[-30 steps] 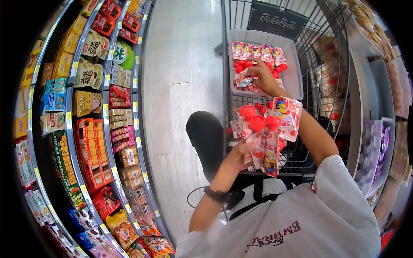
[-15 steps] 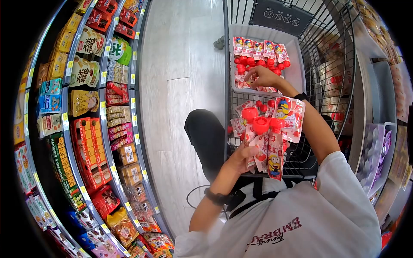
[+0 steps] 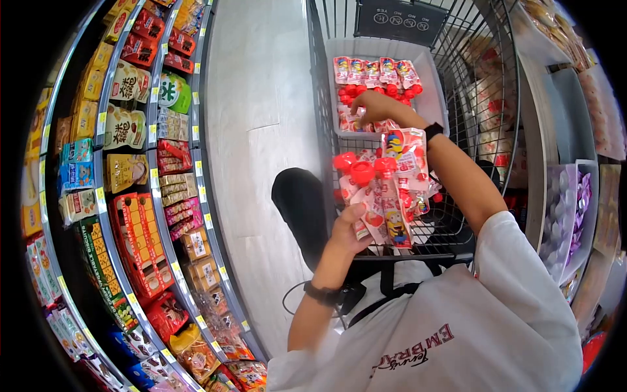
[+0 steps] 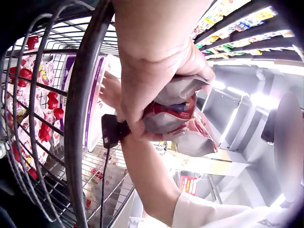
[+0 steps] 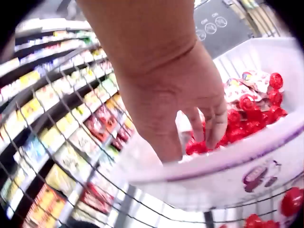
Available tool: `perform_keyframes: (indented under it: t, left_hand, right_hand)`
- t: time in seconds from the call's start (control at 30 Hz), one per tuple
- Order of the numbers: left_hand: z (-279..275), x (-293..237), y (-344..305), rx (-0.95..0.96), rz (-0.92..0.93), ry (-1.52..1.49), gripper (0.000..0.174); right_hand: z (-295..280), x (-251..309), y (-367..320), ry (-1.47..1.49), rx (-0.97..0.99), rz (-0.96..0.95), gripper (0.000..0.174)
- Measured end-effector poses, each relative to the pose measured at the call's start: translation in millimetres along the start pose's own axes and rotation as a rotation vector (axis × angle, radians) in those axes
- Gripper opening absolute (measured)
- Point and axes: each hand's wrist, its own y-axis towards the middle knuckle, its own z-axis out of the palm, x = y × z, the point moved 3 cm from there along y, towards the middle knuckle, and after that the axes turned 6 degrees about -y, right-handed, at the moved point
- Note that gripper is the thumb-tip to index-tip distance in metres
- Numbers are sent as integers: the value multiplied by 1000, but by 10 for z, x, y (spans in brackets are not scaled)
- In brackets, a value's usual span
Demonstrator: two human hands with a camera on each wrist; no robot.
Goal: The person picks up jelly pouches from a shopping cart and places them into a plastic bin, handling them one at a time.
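Observation:
My left hand [image 3: 349, 228] grips a bunch of pink-and-white drink pouches [image 3: 396, 222] with red caps and a yellow cartoon figure, thumb across the near ends. In the left wrist view the grey bottoms of these pouches [image 4: 192, 142] stick out past the fingers. My right hand [image 3: 382, 106] reaches down into a translucent white plastic bin [image 3: 431, 81]. Its fingers hang fairly straight and apart among red-capped pouches [image 5: 242, 126], the fingertips partly hidden behind the bin's rim. A row of similar pouches [image 3: 372, 73] lies side by side at the bin's far end.
The bin sits in a wire shopping cart [image 3: 513, 85] with a dark sign plate [image 3: 401, 18]. More pouches [image 3: 423, 204] lie in the cart below the held bunch. Snack shelves [image 3: 150, 163] line the aisle's left, and display boxes [image 3: 565, 222] stand on the right.
The right hand brought a pouch down into the bin's nearer half; none shows in its fingers now. The left hand keeps its bunch. Cart and hands shift slightly left in view.

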Motion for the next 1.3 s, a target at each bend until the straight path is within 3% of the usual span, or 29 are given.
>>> perform_keyframes:
  t: [0.07, 0.1, 0.13, 0.2, 0.23, 0.3, 0.43, 0.6, 0.67, 0.7, 0.73, 0.8, 0.87, 0.93, 0.97, 1.0, 1.07, 1.17, 1.3]
  left_hand:
    - [-62, -28, -48, -19, -21, -2, 69]
    - [16, -29, -28, -16, 14, 34, 68]
    - [0, -18, -27, -17, 16, 33, 68]
    - [-32, -12, 6, -12, 19, 23, 67]
    - [-34, -18, 21, -7, 16, 24, 67]
    - [-22, -10, 19, 32, -56, 71, 67]
    - [22, -10, -30, -34, -52, 20, 67]
    - [82, 16, 52, -37, -71, 25, 68]
    - [-67, -11, -4, -91, -55, -11, 66]
    - [-66, -1, 1, -67, -57, -2, 64]
    - [-57, 5, 14, -42, -60, 9, 62]
    - [-24, 2, 34, -34, -62, 16, 62]
    - [-26, 3, 36, -29, -60, 24, 61]
    - [-106, 4, 1, -100, -21, -17, 61]
    - [-93, -2, -10, -106, -19, -17, 61]
    - [-65, -11, -12, -123, -5, -21, 60]
    - [-59, -15, 0, -139, 9, -26, 60]
    - [-60, -19, 23, -135, 31, 0, 58]
    - [29, -24, 50, -264, 94, 95, 60]
  right_hand:
    - [-342, 65, -146, 545, 122, 278, 34]
    - [-565, 280, -420, 747, 92, 276, 40]
    - [-779, 438, -604, 747, 94, 275, 40]
    - [-964, 672, -891, 859, 492, 288, 39]
    - [-939, 702, -969, 857, 487, 290, 39]
    - [-874, 845, -1095, 777, 634, -130, 45]
    - [-852, 693, -1221, 822, 606, -131, 47]
    - [-1100, 186, -1329, 779, 405, -58, 45]
    - [-1170, -19, -1323, 1015, 141, 151, 44]
    - [-1028, -254, -1212, 1054, -14, 231, 34]
    - [-878, -238, -1141, 1054, -14, 232, 34]
    - [-620, -135, -953, 1155, -323, 428, 23]
    - [-182, -305, -633, 1079, -417, 529, 20]
    - [284, -534, -322, 767, -553, 561, 23]
    - [333, -417, -308, 802, -485, 561, 23]
    - [298, -260, -343, 430, -445, 513, 24]
    - [358, -227, -280, 218, -353, 505, 30]
    - [421, -345, -224, 100, -221, 475, 32]
    - [394, -356, -219, -7, -212, 378, 33]
